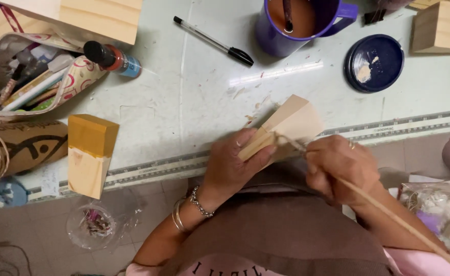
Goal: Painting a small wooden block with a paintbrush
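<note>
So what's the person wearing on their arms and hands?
The left hand has a silver beaded bracelet and thin metal bangles at the wrist. The right hand wears a ring. Both forearms are bare, with pink sleeves higher up.

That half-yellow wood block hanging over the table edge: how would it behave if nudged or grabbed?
The half-painted block looks like solid, stiff wood, so it probably won't flex or crush. Its bare end juts past the table edge, so a nudge towards the person might tip it off. Flat faces suggest it slides rather than rolls, and the raw wood likely grips well.
</note>
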